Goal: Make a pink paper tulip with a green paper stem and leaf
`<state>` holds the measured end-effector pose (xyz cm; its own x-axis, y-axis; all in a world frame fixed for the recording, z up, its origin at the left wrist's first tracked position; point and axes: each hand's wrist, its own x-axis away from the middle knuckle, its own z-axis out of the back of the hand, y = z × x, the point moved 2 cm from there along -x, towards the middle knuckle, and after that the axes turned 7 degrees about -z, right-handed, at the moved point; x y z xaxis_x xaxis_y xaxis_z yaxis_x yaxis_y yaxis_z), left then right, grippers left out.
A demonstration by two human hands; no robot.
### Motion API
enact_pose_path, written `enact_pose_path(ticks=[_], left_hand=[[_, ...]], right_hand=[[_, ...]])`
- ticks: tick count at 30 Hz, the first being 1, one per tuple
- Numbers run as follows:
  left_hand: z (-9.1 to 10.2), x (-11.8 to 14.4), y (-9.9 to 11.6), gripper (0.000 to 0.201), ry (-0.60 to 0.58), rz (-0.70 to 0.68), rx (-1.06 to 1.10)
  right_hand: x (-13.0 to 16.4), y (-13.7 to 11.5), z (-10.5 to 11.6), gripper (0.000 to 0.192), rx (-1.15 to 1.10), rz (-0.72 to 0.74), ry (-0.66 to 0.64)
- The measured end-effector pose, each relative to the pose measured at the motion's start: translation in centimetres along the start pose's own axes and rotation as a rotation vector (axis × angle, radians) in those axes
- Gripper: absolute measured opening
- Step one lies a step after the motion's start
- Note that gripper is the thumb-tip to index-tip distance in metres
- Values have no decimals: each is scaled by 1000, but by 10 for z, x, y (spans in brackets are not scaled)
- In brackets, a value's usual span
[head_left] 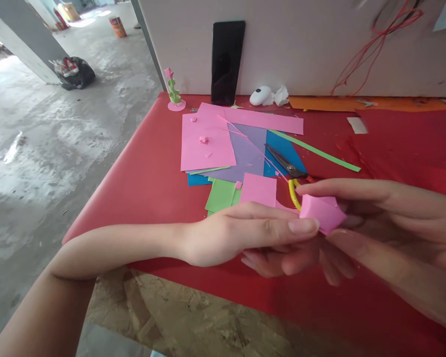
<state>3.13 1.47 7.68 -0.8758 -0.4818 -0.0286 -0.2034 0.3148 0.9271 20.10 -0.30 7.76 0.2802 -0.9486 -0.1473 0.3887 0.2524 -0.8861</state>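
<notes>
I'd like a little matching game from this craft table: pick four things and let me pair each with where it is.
Things:
1. folded pink paper piece
2. black phone
3. scissors
4. small paper flower model

Places:
A. leaning upright against the white wall
B. standing at the far left corner of the red table
C. held between the left hand and right hand
D. lying on the coloured paper sheets

Pairs: 1-C, 2-A, 3-D, 4-B
</notes>
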Motion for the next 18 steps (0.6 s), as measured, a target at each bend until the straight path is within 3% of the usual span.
enact_pose_path(ticks=[6,18], left_hand=[[3,-2,-8,41,-65,8,80],[3,-6,-15,37,-74,59,208]], right_hand=[[-3,1,-7,29,-265,-163,-244],[-3,3,-12,26,-377,-314,-318]])
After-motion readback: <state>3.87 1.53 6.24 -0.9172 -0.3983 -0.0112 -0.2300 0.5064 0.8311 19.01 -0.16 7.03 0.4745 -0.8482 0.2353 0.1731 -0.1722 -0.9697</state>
